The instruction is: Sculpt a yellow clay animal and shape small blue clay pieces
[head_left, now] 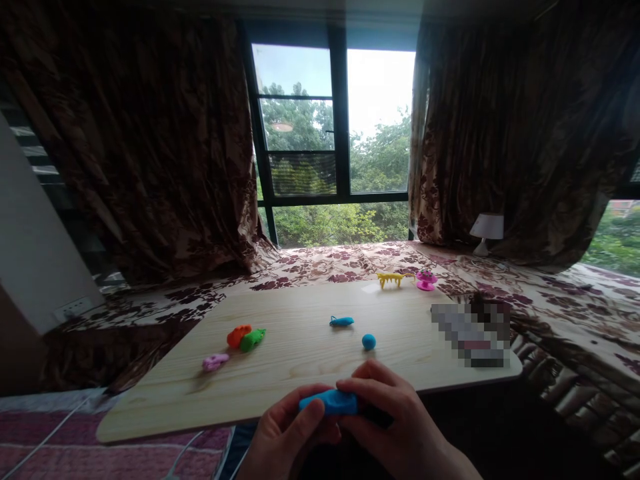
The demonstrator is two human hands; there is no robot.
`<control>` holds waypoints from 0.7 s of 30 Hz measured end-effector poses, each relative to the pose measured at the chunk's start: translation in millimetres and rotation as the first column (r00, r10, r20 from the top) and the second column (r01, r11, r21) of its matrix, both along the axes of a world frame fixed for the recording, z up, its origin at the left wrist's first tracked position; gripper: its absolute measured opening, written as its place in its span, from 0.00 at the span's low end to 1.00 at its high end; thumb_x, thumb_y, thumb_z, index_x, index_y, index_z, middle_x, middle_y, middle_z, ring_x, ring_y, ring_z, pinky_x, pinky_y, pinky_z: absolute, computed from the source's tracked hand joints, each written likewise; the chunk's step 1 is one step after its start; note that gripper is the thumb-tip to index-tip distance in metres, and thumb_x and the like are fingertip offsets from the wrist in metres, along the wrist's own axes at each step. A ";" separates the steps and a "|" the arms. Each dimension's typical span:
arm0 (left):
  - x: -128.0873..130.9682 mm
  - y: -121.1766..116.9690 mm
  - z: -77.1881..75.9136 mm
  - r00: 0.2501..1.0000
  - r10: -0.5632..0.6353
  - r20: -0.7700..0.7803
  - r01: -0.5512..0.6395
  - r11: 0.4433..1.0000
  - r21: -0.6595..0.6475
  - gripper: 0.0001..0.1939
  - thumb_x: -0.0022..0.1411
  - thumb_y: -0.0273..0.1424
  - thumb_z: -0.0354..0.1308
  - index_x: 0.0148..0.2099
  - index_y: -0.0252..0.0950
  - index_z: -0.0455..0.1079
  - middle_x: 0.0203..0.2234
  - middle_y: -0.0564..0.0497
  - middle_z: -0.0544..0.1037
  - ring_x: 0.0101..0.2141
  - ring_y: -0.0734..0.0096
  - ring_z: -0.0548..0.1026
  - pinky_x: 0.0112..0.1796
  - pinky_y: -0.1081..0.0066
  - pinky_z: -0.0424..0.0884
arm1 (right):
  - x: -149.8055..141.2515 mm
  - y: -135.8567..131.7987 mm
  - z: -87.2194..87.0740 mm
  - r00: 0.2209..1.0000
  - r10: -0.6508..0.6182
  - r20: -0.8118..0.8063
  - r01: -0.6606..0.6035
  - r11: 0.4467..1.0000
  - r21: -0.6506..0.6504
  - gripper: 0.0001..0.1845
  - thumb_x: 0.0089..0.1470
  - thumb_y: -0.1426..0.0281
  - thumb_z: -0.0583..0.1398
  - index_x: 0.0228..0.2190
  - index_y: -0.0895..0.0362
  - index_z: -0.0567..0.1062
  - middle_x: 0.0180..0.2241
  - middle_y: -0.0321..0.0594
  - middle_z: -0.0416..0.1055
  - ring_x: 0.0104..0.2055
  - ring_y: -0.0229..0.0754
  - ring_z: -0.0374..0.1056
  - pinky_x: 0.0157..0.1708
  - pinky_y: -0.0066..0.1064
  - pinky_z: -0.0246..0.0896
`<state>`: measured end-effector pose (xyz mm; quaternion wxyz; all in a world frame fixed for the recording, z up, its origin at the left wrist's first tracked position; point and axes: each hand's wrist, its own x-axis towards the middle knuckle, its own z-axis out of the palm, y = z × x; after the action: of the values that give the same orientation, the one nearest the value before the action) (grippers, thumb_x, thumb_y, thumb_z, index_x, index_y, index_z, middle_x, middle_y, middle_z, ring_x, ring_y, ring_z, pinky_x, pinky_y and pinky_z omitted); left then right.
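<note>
A rounded, elongated lump of blue modelling clay is pinched between my two hands just off the table's near edge. My left hand grips its left end, thumb on the near side. Around the right end close the fingers of my right hand; part of that end is hidden. Beyond the hands, a small blue ball and a blue piece with a thin loop at one end lie on the wooden table.
On the table's left lie orange, green and pink lumps. At the back stand a yellow legged figure and a pink stand-like piece. A blurred-out object covers the right side. A white lamp stands behind.
</note>
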<state>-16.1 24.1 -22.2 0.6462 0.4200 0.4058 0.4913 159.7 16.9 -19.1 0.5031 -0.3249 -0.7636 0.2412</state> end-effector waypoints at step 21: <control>3.0 -14.1 -0.9 0.928 0.221 -0.300 -0.086 0.911 0.404 0.22 0.45 0.37 0.65 0.45 0.42 0.71 0.35 0.52 0.80 0.38 0.67 0.76 0.41 0.75 0.70 | 6.3 -6.3 6.2 0.998 -0.009 -0.062 0.010 1.000 0.025 0.14 0.48 0.75 0.63 0.39 0.54 0.74 0.32 0.39 0.69 0.33 0.39 0.68 0.34 0.29 0.66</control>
<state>-13.1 10.0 -23.0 0.4306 0.5826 0.4390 0.5314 166.1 10.6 -12.9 0.5318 -0.3146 -0.7490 0.2392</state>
